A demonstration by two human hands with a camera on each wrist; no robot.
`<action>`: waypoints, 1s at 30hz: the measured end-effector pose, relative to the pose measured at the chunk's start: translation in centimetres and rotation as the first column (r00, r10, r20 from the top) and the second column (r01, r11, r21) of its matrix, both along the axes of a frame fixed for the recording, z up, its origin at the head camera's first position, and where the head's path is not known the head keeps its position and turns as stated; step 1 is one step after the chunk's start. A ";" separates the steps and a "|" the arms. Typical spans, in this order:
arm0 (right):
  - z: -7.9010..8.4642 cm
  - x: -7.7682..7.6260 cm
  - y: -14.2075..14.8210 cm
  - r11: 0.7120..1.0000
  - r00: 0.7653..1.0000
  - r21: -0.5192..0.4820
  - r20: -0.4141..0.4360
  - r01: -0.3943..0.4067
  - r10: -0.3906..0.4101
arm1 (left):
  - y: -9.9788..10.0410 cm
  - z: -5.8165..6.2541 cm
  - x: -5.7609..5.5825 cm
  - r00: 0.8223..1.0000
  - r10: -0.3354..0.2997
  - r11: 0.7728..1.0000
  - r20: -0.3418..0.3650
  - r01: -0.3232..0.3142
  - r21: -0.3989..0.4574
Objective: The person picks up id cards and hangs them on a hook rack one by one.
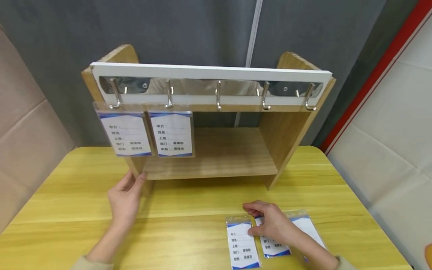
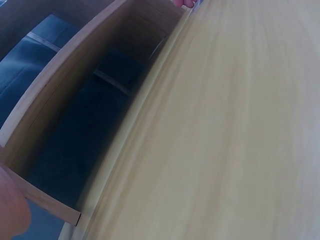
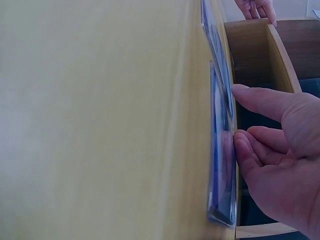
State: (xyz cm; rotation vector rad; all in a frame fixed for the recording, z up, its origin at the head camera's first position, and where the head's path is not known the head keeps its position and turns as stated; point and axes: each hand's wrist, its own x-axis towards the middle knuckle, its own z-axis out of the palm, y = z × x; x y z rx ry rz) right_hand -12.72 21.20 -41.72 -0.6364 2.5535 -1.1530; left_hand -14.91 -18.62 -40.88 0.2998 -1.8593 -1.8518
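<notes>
A wooden rack [image 1: 216,170] with a shelf and a white front rail stands on the table. Its lower left side is held by my left hand [image 1: 125,200], thumb at the shelf's front corner. Two clear badge sleeves with printed cards, one at far left [image 1: 126,135] and one beside it [image 1: 171,135], hang from the two leftmost hooks. Three more lie at the front right: a left badge [image 1: 243,243], a middle badge [image 1: 275,248] and a right badge [image 1: 308,227]. My right hand [image 1: 273,223] partly covers the middle one; its fingertips [image 3: 241,142] touch the badges, thumb and fingers apart.
Three hooks, the middle hook [image 1: 218,95], another [image 1: 265,95] and the rightmost [image 1: 309,97], carry nothing. The yellow wood-grain table [image 1: 67,195] has a grey curtain [image 1: 202,33] behind it and pale padded walls [image 1: 401,123] at the sides.
</notes>
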 end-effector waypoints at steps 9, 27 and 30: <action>0.2 -0.1 0.0 1.000 0.999 0.027 -0.035 -0.003 0.004 | 0.1 0.3 -0.1 1.000 0.001 1.000 -0.012 -0.001 0.001; 0.3 0.0 -0.1 0.996 0.998 0.077 -0.034 -0.048 0.051 | 0.1 0.1 0.1 1.000 0.004 1.000 -0.004 -0.004 0.004; 0.3 0.1 -0.1 0.995 0.997 0.080 -0.038 -0.057 0.060 | 0.1 0.0 0.0 1.000 0.003 1.000 -0.014 -0.003 0.011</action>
